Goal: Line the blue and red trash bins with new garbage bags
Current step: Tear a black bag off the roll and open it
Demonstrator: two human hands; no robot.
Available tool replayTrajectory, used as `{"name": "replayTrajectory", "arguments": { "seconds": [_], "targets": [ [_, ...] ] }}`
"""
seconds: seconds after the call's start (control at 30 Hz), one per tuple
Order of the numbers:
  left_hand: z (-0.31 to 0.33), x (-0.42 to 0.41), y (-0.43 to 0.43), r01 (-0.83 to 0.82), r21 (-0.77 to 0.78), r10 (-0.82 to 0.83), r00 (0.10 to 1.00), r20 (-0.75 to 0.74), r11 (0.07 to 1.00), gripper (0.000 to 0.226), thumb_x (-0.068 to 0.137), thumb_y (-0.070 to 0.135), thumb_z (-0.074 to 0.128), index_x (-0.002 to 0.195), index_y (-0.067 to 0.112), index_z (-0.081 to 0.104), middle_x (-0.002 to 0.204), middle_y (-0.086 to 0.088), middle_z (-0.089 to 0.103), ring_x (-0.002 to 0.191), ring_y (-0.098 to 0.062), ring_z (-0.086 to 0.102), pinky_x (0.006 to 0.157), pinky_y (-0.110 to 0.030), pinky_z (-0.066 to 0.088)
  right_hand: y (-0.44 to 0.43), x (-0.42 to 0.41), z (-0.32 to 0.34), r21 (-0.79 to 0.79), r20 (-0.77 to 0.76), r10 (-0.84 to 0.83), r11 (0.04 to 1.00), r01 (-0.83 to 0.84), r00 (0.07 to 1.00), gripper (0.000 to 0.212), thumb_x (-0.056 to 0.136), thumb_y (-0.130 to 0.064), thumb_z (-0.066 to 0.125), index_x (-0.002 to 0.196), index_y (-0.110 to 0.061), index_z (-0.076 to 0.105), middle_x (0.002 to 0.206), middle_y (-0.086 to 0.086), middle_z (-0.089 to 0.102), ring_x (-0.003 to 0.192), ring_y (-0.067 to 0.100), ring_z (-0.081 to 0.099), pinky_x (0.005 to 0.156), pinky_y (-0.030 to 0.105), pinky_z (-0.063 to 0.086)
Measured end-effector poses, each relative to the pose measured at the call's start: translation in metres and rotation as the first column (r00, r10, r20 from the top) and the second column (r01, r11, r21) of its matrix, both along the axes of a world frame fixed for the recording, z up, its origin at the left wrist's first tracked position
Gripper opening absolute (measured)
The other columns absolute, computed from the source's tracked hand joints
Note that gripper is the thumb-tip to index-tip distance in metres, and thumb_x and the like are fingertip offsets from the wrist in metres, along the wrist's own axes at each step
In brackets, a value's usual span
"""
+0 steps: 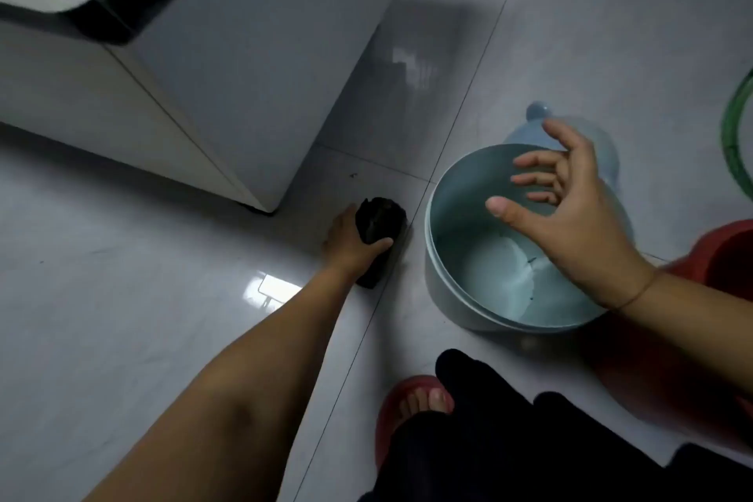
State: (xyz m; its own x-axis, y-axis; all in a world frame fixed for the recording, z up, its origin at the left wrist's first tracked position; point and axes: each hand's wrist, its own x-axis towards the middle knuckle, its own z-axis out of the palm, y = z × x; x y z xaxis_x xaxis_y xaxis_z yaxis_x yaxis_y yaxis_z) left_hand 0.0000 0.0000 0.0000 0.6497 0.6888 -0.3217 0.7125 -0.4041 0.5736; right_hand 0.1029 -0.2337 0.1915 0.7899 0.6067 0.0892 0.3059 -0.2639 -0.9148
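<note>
A pale blue trash bin [444, 277] stands on the tiled floor at right of centre, its inside bare with no bag in it. Behind it lies its blue lid [611, 163], partly hidden. Only an edge of the red bin [721, 249] shows at the far right. A black roll of garbage bags [381, 222] rests on the floor left of the blue bin, and my left hand [350, 245] is wrapped around it. My right hand [570, 208] hovers over the blue bin's mouth with fingers spread, holding nothing.
A white appliance [228, 65] fills the upper left, its corner close to the roll. A green hose [737, 134] curves along the right edge. My foot in a red slipper [411, 408] and a dark trouser leg [529, 440] sit at the bottom.
</note>
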Motion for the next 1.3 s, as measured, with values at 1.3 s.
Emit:
{"name": "replayTrajectory", "arguments": {
  "seconds": [1.3],
  "targets": [
    [0.353,-0.010,-0.149,0.625,-0.649,0.239,0.614,0.752,0.434,0.064,0.076,0.032,0.073,0.131,0.009,0.053,0.128,-0.024,0.060,0.118,-0.038,0.058,0.104,-0.055,0.042,-0.068,-0.070,0.212,0.356,-0.087,-0.194,0.910,0.212,0.977,0.020,0.081,-0.012,0.072,0.101,-0.011,0.068,0.091,0.002,0.074,0.081,0.007,0.072,0.065,0.014,0.053]
  ]
}}
